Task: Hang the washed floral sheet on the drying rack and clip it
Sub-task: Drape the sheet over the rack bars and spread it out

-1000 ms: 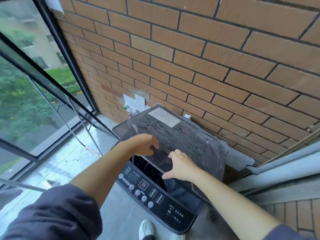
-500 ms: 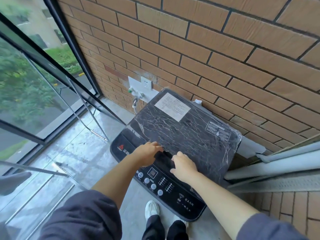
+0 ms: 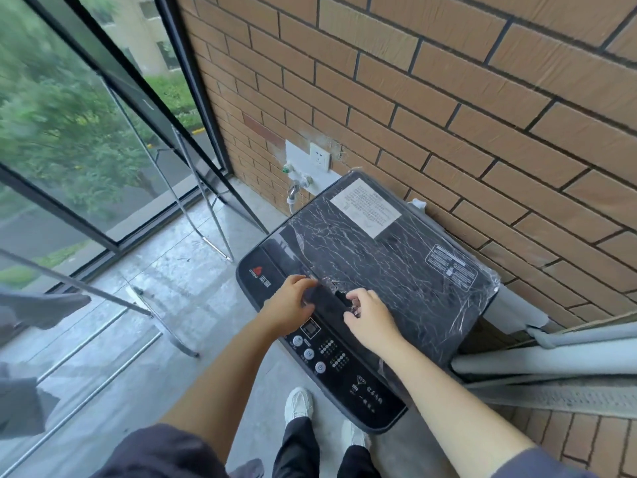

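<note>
Floral sheet not visible, whereabouts unknown. Washer lid (image 3: 389, 257), raised a second earlier, lay nearly shut. Left hand (image 3: 289, 301) and right hand (image 3: 367, 319) fingers curled at lid's front edge, holding nothing else. Drying rack (image 3: 193, 215) stood empty near window.

The drying rack (image 3: 217, 250) is a frame of thin silver metal tubes, upright on the wet grey floor (image 3: 165, 270) just beside the glass window (image 3: 69, 150). Its slanted legs end in low foot bars. A grey cloth (image 3: 44, 308) hangs over 1 near rail at the left.
</note>
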The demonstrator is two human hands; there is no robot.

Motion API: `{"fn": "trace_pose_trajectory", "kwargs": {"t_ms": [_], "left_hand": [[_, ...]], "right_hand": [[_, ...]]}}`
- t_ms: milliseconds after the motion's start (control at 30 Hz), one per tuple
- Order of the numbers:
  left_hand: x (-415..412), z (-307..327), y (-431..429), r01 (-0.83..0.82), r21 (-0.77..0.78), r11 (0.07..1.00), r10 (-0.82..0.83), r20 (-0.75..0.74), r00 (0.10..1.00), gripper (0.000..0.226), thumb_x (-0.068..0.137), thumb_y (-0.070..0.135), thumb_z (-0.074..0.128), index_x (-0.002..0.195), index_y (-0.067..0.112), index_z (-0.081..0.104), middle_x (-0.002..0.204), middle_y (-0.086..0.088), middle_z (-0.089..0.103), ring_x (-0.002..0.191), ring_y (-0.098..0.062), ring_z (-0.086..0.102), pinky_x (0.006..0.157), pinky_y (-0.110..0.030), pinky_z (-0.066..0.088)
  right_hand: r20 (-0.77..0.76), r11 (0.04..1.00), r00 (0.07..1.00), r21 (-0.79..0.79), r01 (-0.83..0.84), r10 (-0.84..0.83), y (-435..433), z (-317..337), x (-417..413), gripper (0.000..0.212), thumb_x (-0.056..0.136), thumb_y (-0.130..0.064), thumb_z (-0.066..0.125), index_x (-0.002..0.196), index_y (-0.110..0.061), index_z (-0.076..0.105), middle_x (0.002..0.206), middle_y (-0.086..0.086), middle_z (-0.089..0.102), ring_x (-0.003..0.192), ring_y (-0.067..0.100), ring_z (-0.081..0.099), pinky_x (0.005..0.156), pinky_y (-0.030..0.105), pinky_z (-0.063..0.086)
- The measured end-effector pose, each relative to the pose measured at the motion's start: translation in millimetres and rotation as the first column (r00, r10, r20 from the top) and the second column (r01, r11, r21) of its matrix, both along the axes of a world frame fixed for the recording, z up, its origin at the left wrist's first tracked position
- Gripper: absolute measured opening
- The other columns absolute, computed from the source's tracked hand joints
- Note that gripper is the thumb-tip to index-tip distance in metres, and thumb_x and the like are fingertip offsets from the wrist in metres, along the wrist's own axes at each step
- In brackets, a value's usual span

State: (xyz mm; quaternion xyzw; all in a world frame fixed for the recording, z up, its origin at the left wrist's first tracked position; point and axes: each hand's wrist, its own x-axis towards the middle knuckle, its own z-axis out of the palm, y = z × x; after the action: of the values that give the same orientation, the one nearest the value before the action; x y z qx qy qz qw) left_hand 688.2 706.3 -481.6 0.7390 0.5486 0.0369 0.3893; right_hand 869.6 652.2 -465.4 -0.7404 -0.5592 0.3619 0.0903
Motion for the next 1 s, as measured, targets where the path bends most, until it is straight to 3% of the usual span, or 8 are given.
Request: {"fn": "trace_pose_trajectory", "kwargs": {"t_ms": [67, 167, 333, 567, 700, 800, 1000], "left_hand": [[-5.0, 13.6, -19.4, -0.197, 0.031, 0.980, 0.193, 0.103, 0.976, 0.042, 0.088, 0.018, 0.056, 0.129, 0.024, 0.052, 0.133, 0.001, 0.045, 0.101, -0.011, 0.057, 0.093, -0.032, 0.050], [-16.3, 42.2, -52.2, -0.463, 0.061, 0.884, 0.435, 0.254, 0.864, 0.034, 0.089, 0.014, 0.057, 0.123, 0.017, 0.057, 0.122, -0.001, 0.053, 0.094, -0.009, 0.058, 0.086, -0.025, 0.048], [-54.0, 87.7, -93.2, -0.738, 0.064, 0.671, 0.644, 0.441, 0.625, 0.022, 0.089, 0.010, 0.057, 0.107, 0.020, 0.064, 0.109, 0.008, 0.062, 0.087, 0.002, 0.059, 0.072, -0.009, 0.044], [-150.3, 145.2, -126.4, -0.871, 0.146, 0.470, 0.684, 0.564, 0.464, 0.021, 0.085, 0.005, 0.058, 0.094, 0.023, 0.065, 0.095, 0.011, 0.067, 0.083, 0.000, 0.062, 0.068, -0.005, 0.042], [-221.5, 169.5, -138.3, -0.885, 0.220, 0.410, 0.679, 0.575, 0.457, 0.021, 0.084, 0.001, 0.058, 0.091, 0.019, 0.066, 0.089, 0.008, 0.068, 0.072, 0.005, 0.060, 0.065, -0.004, 0.041], [-286.8, 186.3, -147.9, -0.906, 0.243, 0.346, 0.686, 0.594, 0.421, 0.020, 0.085, 0.002, 0.057, 0.089, 0.019, 0.066, 0.087, 0.005, 0.070, 0.074, -0.001, 0.061, 0.065, -0.006, 0.043], [-375.3, 224.7, -155.0, -0.924, 0.321, 0.207, 0.662, 0.649, 0.374, 0.022, 0.086, 0.003, 0.058, 0.085, 0.023, 0.067, 0.084, 0.011, 0.069, 0.076, 0.002, 0.061, 0.070, -0.006, 0.043]], "right_hand": [[-0.097, 0.998, 0.995, 0.053, 0.024, -0.018, 0.7, 8.7, -5.2, 0.027, 0.089, -0.020, 0.055, 0.116, -0.021, 0.055, 0.116, -0.002, 0.053, 0.094, 0.013, 0.056, 0.086, 0.028, 0.046], [-0.233, 0.995, 0.972, 0.100, -0.010, 0.033, 0.6, 28.9, -22.3, 0.021, 0.090, -0.017, 0.054, 0.110, -0.021, 0.059, 0.111, -0.002, 0.059, 0.093, 0.010, 0.057, 0.086, 0.027, 0.046], [-0.374, 0.968, 0.907, 0.222, -0.117, 0.195, 1.9, 77.2, -77.4, 0.018, 0.092, -0.015, 0.054, 0.108, -0.017, 0.062, 0.102, -0.006, 0.064, 0.096, 0.009, 0.058, 0.083, 0.021, 0.045], [-0.512, 0.909, 0.763, 0.343, -0.239, 0.394, -5.1, 140.1, -189.7, 0.012, 0.091, -0.015, 0.055, 0.098, -0.022, 0.063, 0.096, -0.006, 0.067, 0.093, 0.008, 0.062, 0.081, 0.021, 0.050], [-0.561, 0.889, 0.703, 0.389, -0.242, 0.436, -7.1, 166.5, -266.8, 0.014, 0.090, -0.010, 0.054, 0.090, -0.021, 0.063, 0.092, -0.001, 0.068, 0.090, 0.020, 0.064, 0.081, 0.030, 0.051], [-0.585, 0.870, 0.657, 0.425, -0.252, 0.476, -11.3, 183.6, -328.8, 0.019, 0.088, -0.009, 0.054, 0.084, -0.025, 0.063, 0.088, 0.001, 0.068, 0.088, 0.023, 0.064, 0.082, 0.035, 0.050], [-0.555, 0.794, 0.581, 0.518, -0.319, 0.595, -5.5, 219.4, -416.3, 0.022, 0.088, -0.007, 0.054, 0.084, -0.026, 0.064, 0.086, 0.003, 0.070, 0.085, 0.025, 0.065, 0.078, 0.036, 0.053]]}}
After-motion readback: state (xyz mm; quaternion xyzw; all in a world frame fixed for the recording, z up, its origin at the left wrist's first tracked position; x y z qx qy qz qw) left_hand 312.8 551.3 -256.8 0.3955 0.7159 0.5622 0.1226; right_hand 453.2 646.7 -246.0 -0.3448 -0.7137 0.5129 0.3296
